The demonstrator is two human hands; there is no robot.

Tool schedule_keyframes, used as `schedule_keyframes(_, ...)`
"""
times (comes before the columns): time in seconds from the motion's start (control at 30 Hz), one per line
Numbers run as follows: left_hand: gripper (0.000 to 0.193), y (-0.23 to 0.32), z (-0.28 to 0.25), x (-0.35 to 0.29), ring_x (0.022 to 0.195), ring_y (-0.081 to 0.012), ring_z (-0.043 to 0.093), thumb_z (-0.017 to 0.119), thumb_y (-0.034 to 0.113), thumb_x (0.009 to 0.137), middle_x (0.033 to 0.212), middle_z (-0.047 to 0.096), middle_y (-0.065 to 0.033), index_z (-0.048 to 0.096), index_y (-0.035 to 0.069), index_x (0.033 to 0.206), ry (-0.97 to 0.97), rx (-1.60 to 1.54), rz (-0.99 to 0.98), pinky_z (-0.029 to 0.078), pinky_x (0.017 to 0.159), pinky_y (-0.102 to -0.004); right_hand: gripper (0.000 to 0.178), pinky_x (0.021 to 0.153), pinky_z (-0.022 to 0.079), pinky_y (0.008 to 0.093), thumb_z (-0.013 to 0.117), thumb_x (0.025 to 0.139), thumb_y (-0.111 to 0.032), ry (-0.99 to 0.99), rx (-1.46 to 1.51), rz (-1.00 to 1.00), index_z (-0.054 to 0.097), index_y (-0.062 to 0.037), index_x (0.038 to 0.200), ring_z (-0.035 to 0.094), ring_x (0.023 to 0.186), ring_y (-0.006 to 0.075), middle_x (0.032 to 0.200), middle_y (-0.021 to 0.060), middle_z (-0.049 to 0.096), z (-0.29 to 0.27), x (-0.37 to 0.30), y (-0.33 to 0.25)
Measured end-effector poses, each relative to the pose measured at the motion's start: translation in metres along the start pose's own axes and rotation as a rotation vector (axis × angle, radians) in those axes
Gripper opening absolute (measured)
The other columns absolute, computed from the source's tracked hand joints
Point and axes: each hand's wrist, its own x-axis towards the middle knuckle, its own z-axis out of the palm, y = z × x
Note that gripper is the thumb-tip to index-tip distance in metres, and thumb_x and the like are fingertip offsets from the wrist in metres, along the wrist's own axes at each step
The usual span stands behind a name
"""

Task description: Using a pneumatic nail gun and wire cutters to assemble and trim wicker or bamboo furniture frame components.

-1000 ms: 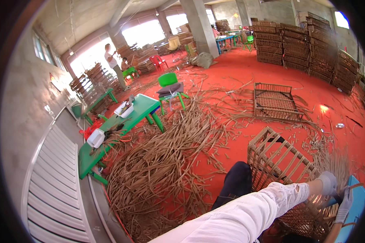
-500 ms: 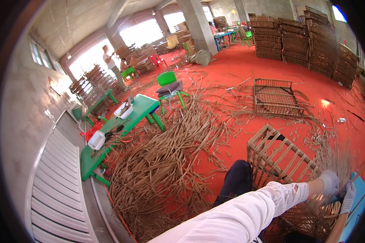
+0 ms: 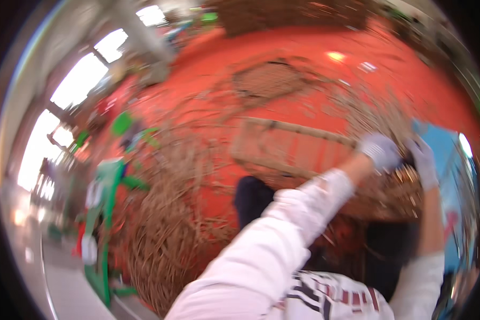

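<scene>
My left hand (image 3: 380, 152), in a pale knit glove, is closed at the right end of a woven brown rattan-like basket (image 3: 288, 146). My right hand (image 3: 424, 163), gloved alike, is curled close beside it, its fingers at a small dark thing between the two hands. Motion blur hides what either hand grips. The basket lies tilted in front of my knees, its slatted side facing up. Loose brown strips (image 3: 376, 114) fan out beyond my hands.
A heap of brown strips (image 3: 165, 245) covers the red floor to the left. Beside it stands a green table (image 3: 108, 197). A flat woven frame (image 3: 269, 80) lies farther off, with stacked baskets (image 3: 293, 13) behind. A blue board (image 3: 445, 186) is at my right.
My view has swung to the right, so the basket and both hands now sit nearer the middle. The hands stay close together at the basket's right end. More of my right arm shows.
</scene>
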Motion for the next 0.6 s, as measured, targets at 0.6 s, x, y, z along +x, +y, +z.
schedule_keyframes(0.6, 0.035, 0.017, 0.012, -0.012, 0.095, -0.0282, 0.067, 0.064, 0.042, 0.087, 0.099, 0.071, -0.0089, 0.069, 0.016, 0.11, 0.164, -0.067, 0.083, 0.051, 0.084, -0.0374, 0.03, 0.085, 0.051, 0.0321, 0.057, 0.095, -0.03, 0.093, 0.074, -0.117, 0.072, -0.0047, 0.104, 0.067, 0.09, 0.0227, 0.093, 0.0124, 0.072, -0.004, -0.027, 0.011)
